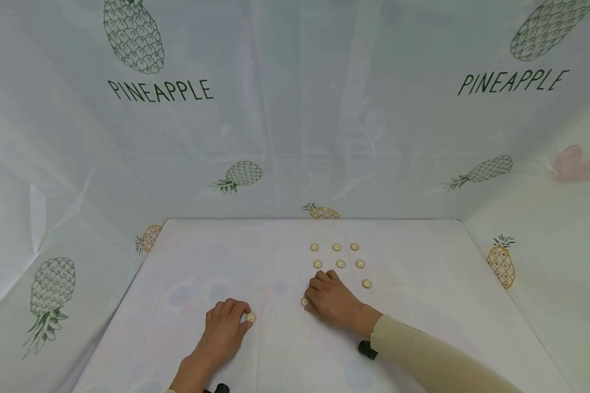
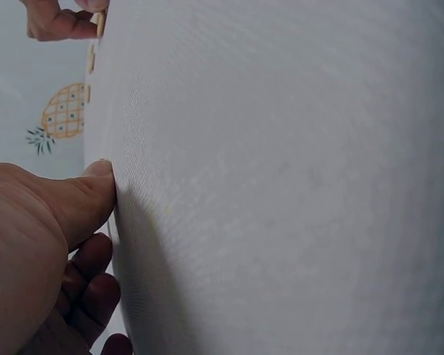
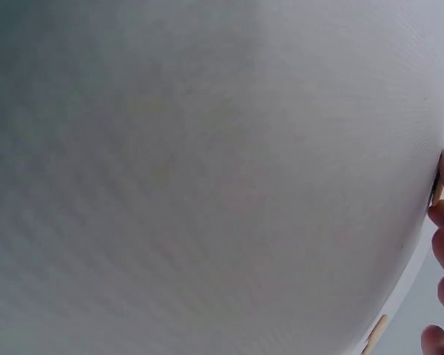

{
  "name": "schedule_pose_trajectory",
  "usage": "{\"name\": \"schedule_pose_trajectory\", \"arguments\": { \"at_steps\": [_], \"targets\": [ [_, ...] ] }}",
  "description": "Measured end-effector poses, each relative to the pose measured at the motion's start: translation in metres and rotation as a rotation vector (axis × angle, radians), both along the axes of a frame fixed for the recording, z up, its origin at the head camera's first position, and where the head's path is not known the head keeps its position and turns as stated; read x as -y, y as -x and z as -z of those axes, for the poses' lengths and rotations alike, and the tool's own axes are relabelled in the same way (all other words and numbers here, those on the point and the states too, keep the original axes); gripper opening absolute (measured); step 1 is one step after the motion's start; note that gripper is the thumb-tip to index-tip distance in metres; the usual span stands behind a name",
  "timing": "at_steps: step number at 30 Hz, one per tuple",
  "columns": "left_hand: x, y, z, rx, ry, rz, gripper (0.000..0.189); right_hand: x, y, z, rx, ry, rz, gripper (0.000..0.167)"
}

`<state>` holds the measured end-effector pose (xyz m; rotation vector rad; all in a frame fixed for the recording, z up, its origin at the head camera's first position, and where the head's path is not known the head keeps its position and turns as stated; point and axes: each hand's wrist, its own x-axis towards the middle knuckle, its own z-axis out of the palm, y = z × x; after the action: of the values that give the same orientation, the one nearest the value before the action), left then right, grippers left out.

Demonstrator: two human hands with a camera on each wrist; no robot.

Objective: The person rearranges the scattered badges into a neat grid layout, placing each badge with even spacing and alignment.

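My left hand is low on the white-covered table, left of the middle. Its thumb and index finger pinch a round, pale wooden button by the edges; in the left wrist view that button is hidden behind the thumb. Farther right, my right hand pinches another such button between thumb and index finger, flat at the table surface. The right wrist view shows this button edge-on between the fingertips. Beyond the right hand lie two rows of three buttons, the nearer row including one button in its middle.
A single button lies just right of my right hand, below the rows. White cloth walls with pineapple prints enclose the table at the back and both sides. A black strapped device sits at the right wrist.
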<state>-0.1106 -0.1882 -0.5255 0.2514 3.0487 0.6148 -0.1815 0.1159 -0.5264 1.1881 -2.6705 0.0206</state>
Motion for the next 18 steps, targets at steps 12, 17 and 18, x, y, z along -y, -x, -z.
{"name": "schedule_pose_trajectory", "arguments": {
  "at_steps": [12, 17, 18],
  "targets": [
    [0.0003, 0.0007, -0.0001, 0.002, -0.002, -0.003, 0.023, 0.0066, 0.0033, -0.0029, 0.021, 0.041, -0.003, 0.015],
    [-0.0001, -0.0002, -0.0015, 0.008, -0.003, -0.003, 0.022, 0.0095, 0.0053, -0.0032, -0.031, 0.005, -0.011, 0.018],
    [0.0001, -0.0004, -0.0016, 0.009, -0.003, -0.001, 0.022, 0.0096, 0.0058, -0.0031, -0.052, -0.004, -0.016, 0.019]
  ]
}}
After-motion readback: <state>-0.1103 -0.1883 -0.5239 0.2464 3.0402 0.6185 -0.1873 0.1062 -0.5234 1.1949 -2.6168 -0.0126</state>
